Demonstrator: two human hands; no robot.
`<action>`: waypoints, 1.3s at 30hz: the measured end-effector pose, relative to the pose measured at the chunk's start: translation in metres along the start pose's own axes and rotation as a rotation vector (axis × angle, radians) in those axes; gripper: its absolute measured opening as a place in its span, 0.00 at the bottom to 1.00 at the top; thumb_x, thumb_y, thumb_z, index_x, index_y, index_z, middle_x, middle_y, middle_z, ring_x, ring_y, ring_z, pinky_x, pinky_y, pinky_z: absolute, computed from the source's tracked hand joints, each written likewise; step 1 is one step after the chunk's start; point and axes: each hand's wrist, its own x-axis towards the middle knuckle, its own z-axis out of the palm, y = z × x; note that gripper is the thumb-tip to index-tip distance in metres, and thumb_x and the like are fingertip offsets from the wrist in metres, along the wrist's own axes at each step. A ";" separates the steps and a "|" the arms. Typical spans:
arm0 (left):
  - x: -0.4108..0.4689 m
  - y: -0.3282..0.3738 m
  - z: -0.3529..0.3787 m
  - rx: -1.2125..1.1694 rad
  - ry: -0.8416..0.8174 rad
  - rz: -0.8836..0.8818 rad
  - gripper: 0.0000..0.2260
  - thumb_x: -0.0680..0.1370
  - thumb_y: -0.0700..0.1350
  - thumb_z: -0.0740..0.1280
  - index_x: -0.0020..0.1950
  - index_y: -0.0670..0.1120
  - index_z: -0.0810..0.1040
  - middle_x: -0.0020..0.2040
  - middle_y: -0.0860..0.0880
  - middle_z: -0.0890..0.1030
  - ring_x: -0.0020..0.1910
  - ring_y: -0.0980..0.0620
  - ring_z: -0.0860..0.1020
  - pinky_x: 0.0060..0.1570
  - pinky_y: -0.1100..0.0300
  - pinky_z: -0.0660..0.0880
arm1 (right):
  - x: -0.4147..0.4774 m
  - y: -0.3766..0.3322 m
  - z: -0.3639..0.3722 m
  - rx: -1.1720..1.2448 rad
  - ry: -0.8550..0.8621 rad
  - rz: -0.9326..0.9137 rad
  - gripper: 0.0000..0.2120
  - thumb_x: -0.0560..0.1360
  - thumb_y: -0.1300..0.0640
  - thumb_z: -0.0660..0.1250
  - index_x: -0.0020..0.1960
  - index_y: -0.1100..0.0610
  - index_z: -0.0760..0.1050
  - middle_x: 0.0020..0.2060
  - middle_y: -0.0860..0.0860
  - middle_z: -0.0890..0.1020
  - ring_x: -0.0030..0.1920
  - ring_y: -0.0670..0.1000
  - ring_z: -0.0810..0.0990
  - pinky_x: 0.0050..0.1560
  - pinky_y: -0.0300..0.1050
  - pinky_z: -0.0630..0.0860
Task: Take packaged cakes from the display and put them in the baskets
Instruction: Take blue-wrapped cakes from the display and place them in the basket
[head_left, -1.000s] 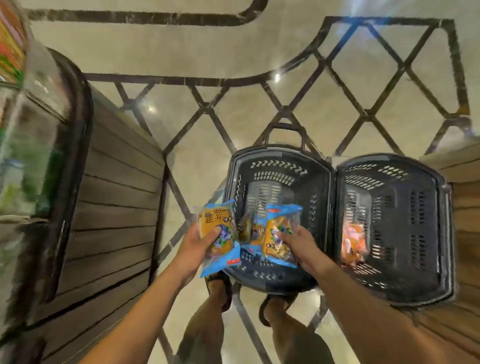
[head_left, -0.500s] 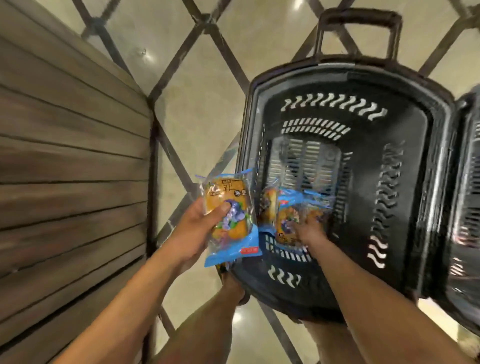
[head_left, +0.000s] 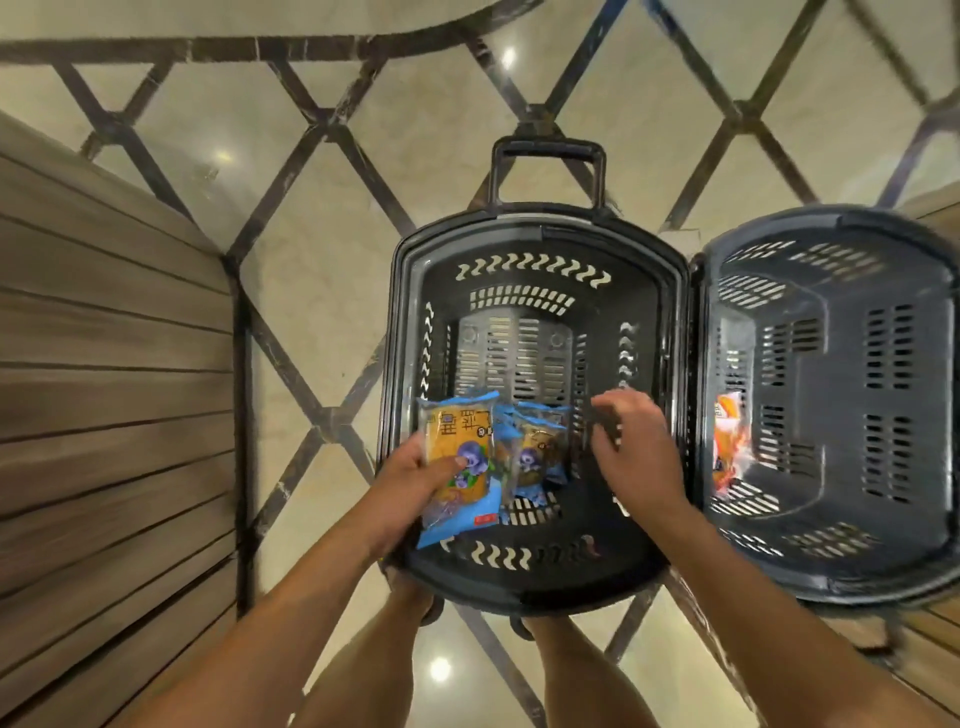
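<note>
The shiny floor (head_left: 426, 130) is cream with dark lines that make diamond shapes. On the left stands a big brown wooden wall (head_left: 104, 389) made of planks.

Two baskets sit on the floor, side by side and touching. The black basket (head_left: 540, 228) is in the middle and has a handle (head_left: 548, 148) sticking up at its far end. The grey basket (head_left: 841, 584) is on the right.

The person's two arms reach over the black basket. The left hand (head_left: 410, 480) grips a blue and orange cake pack (head_left: 452, 431), with the thumb pressed on the front. This pack is over the near left corner of the black basket. The right hand (head_left: 639, 452) is over the same basket, with loose fingers, and holds nothing.

More blue cake packs (head_left: 540, 452) lie at the bottom of the black basket, between the two hands. An orange and white pack (head_left: 727, 447) lies in the grey basket, against its left wall.
</note>
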 end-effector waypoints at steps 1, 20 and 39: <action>0.008 -0.003 0.010 0.032 -0.003 -0.012 0.10 0.81 0.40 0.69 0.63 0.47 0.79 0.54 0.45 0.87 0.53 0.44 0.87 0.56 0.45 0.83 | 0.001 0.008 -0.013 -0.055 0.061 -0.040 0.15 0.76 0.61 0.69 0.63 0.55 0.79 0.61 0.50 0.78 0.63 0.52 0.74 0.65 0.46 0.71; 0.200 -0.108 0.150 0.618 0.161 -0.041 0.16 0.79 0.39 0.72 0.65 0.42 0.74 0.54 0.45 0.80 0.57 0.43 0.79 0.53 0.56 0.74 | 0.000 0.086 -0.005 -0.158 0.264 -0.169 0.23 0.77 0.63 0.67 0.71 0.57 0.73 0.74 0.55 0.70 0.78 0.56 0.62 0.75 0.56 0.63; -0.107 0.137 0.125 1.198 0.014 0.383 0.26 0.81 0.44 0.70 0.78 0.49 0.67 0.70 0.46 0.74 0.58 0.49 0.79 0.58 0.55 0.79 | -0.050 -0.078 -0.262 -0.247 -0.166 -0.069 0.28 0.77 0.50 0.69 0.75 0.52 0.69 0.77 0.55 0.64 0.77 0.56 0.62 0.75 0.54 0.64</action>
